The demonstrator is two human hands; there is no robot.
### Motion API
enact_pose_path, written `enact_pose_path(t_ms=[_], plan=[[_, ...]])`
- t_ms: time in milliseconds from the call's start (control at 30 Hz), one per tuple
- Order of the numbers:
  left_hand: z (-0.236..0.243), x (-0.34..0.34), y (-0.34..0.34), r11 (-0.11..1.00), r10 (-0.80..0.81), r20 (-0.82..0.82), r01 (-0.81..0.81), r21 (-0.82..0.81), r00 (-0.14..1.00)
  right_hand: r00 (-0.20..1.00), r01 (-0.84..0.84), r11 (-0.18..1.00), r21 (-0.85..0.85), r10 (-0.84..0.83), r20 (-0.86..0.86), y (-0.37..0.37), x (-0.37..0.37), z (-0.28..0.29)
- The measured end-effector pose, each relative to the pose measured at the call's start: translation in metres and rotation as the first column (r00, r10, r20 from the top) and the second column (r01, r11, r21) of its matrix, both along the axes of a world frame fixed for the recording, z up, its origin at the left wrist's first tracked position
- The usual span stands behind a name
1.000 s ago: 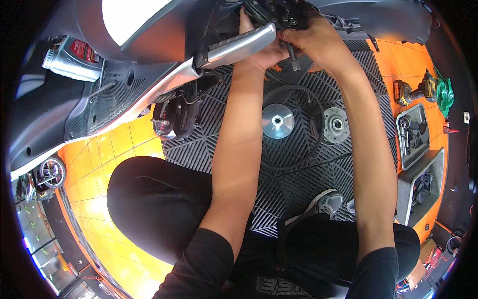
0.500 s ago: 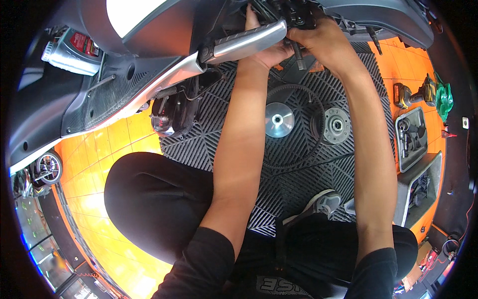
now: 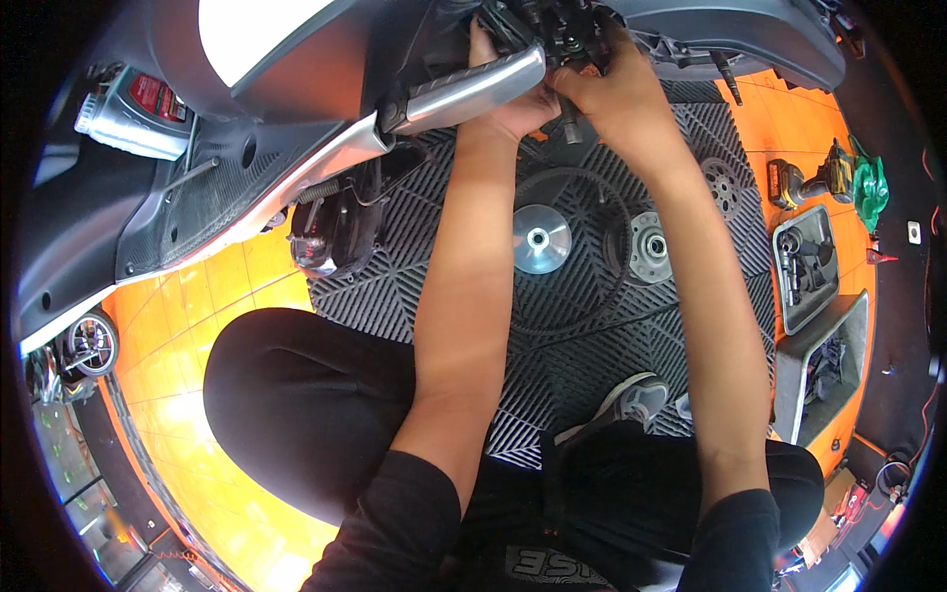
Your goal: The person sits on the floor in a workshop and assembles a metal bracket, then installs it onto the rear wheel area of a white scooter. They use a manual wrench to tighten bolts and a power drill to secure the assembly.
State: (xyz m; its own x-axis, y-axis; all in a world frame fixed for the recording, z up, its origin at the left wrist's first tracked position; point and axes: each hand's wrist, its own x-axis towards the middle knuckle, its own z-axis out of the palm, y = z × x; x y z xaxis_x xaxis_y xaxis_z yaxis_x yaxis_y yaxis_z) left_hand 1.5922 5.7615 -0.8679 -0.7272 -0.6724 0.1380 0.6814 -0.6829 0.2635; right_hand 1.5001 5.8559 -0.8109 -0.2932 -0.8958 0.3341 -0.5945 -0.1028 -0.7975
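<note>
Under the body of a scooter [image 3: 326, 59], both hands reach up to a dark mechanical part [image 3: 570, 37] at the top of the view. My left hand [image 3: 523, 111] is curled round its left side, partly behind a silver footrest bar [image 3: 473, 91]. On the right side my right hand [image 3: 621, 104] grips the same part, thumb bent in and its other fingers mostly hidden. A dark threaded-looking rod [image 3: 571, 126] hangs down between the hands. Below them, a shiny metal disc [image 3: 555, 252], a drive belt [image 3: 552, 329] and a round metal hub [image 3: 651, 259] lie on the black ribbed mat [image 3: 385, 286].
A perforated disc [image 3: 721, 187] lies beyond my right forearm. Further right are a cordless drill [image 3: 811, 181], a grey tool tray [image 3: 827, 308] and a grey bin [image 3: 794, 380]. A silver bottle [image 3: 143, 118] stands on the scooter's footboard. Orange tiles [image 3: 187, 365] surround the mat.
The view has shifted slightly, moving the scene left. My right hand and forearm have swung a little left, uncovering the perforated disc. Both hands stay at the dark part.
</note>
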Motion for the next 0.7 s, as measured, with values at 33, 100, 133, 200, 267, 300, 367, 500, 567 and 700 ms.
enact_pose_path(t_ms=[33, 100, 133, 200, 267, 300, 367, 500, 567, 700], plan=[[-0.002, -0.002, -0.001, 1.0, 0.0, -0.019, 0.0, -0.009, 1.0, 0.999, 0.047, 0.999, -0.007, -0.047, -0.015, 0.002, 0.0, -0.008], [0.002, -0.005, 0.0, 0.998, 0.056, -0.034, -0.056, 0.009, 0.998, 0.989, 0.141, 0.99, -0.026, -0.142, -0.043, 0.006, 0.001, -0.023], [0.007, -0.007, 0.003, 0.993, 0.11, -0.029, -0.109, 0.039, 0.993, 0.984, 0.175, 0.985, -0.006, -0.174, 0.023, 0.009, 0.003, -0.024], [0.008, -0.008, 0.003, 0.992, 0.105, -0.044, -0.102, 0.069, 0.993, 0.96, 0.23, 0.973, 0.037, -0.233, 0.157, 0.018, 0.018, -0.022], [-0.005, -0.004, -0.003, 0.998, -0.027, -0.094, 0.033, 0.06, 0.995, 0.961, 0.24, 0.959, 0.149, -0.256, 0.101, 0.03, 0.025, -0.013], [-0.013, 0.001, -0.007, 0.994, -0.09, -0.113, 0.096, 0.051, 0.989, 0.965, 0.223, 0.952, 0.208, -0.246, 0.094, 0.035, 0.031, -0.012], [-0.023, 0.009, -0.015, 0.974, -0.218, -0.148, 0.224, 0.026, 0.965, 0.971, 0.233, 0.957, 0.175, -0.239, 0.015, 0.045, 0.046, -0.012], [-0.008, -0.006, -0.005, 0.98, -0.123, 0.06, 0.112, 0.165, 0.991, 0.94, 0.338, 0.912, 0.233, -0.338, -0.04, 0.053, 0.042, -0.014], [-0.009, 0.0, -0.01, 0.98, -0.144, 0.128, 0.124, 0.156, 0.981, 0.943, 0.318, 0.894, 0.315, -0.333, -0.005, 0.054, 0.047, -0.006], [-0.007, -0.002, -0.007, 0.984, -0.114, 0.117, 0.096, 0.152, 0.987, 0.937, 0.317, 0.889, 0.329, -0.348, 0.039, 0.056, 0.05, -0.008]])
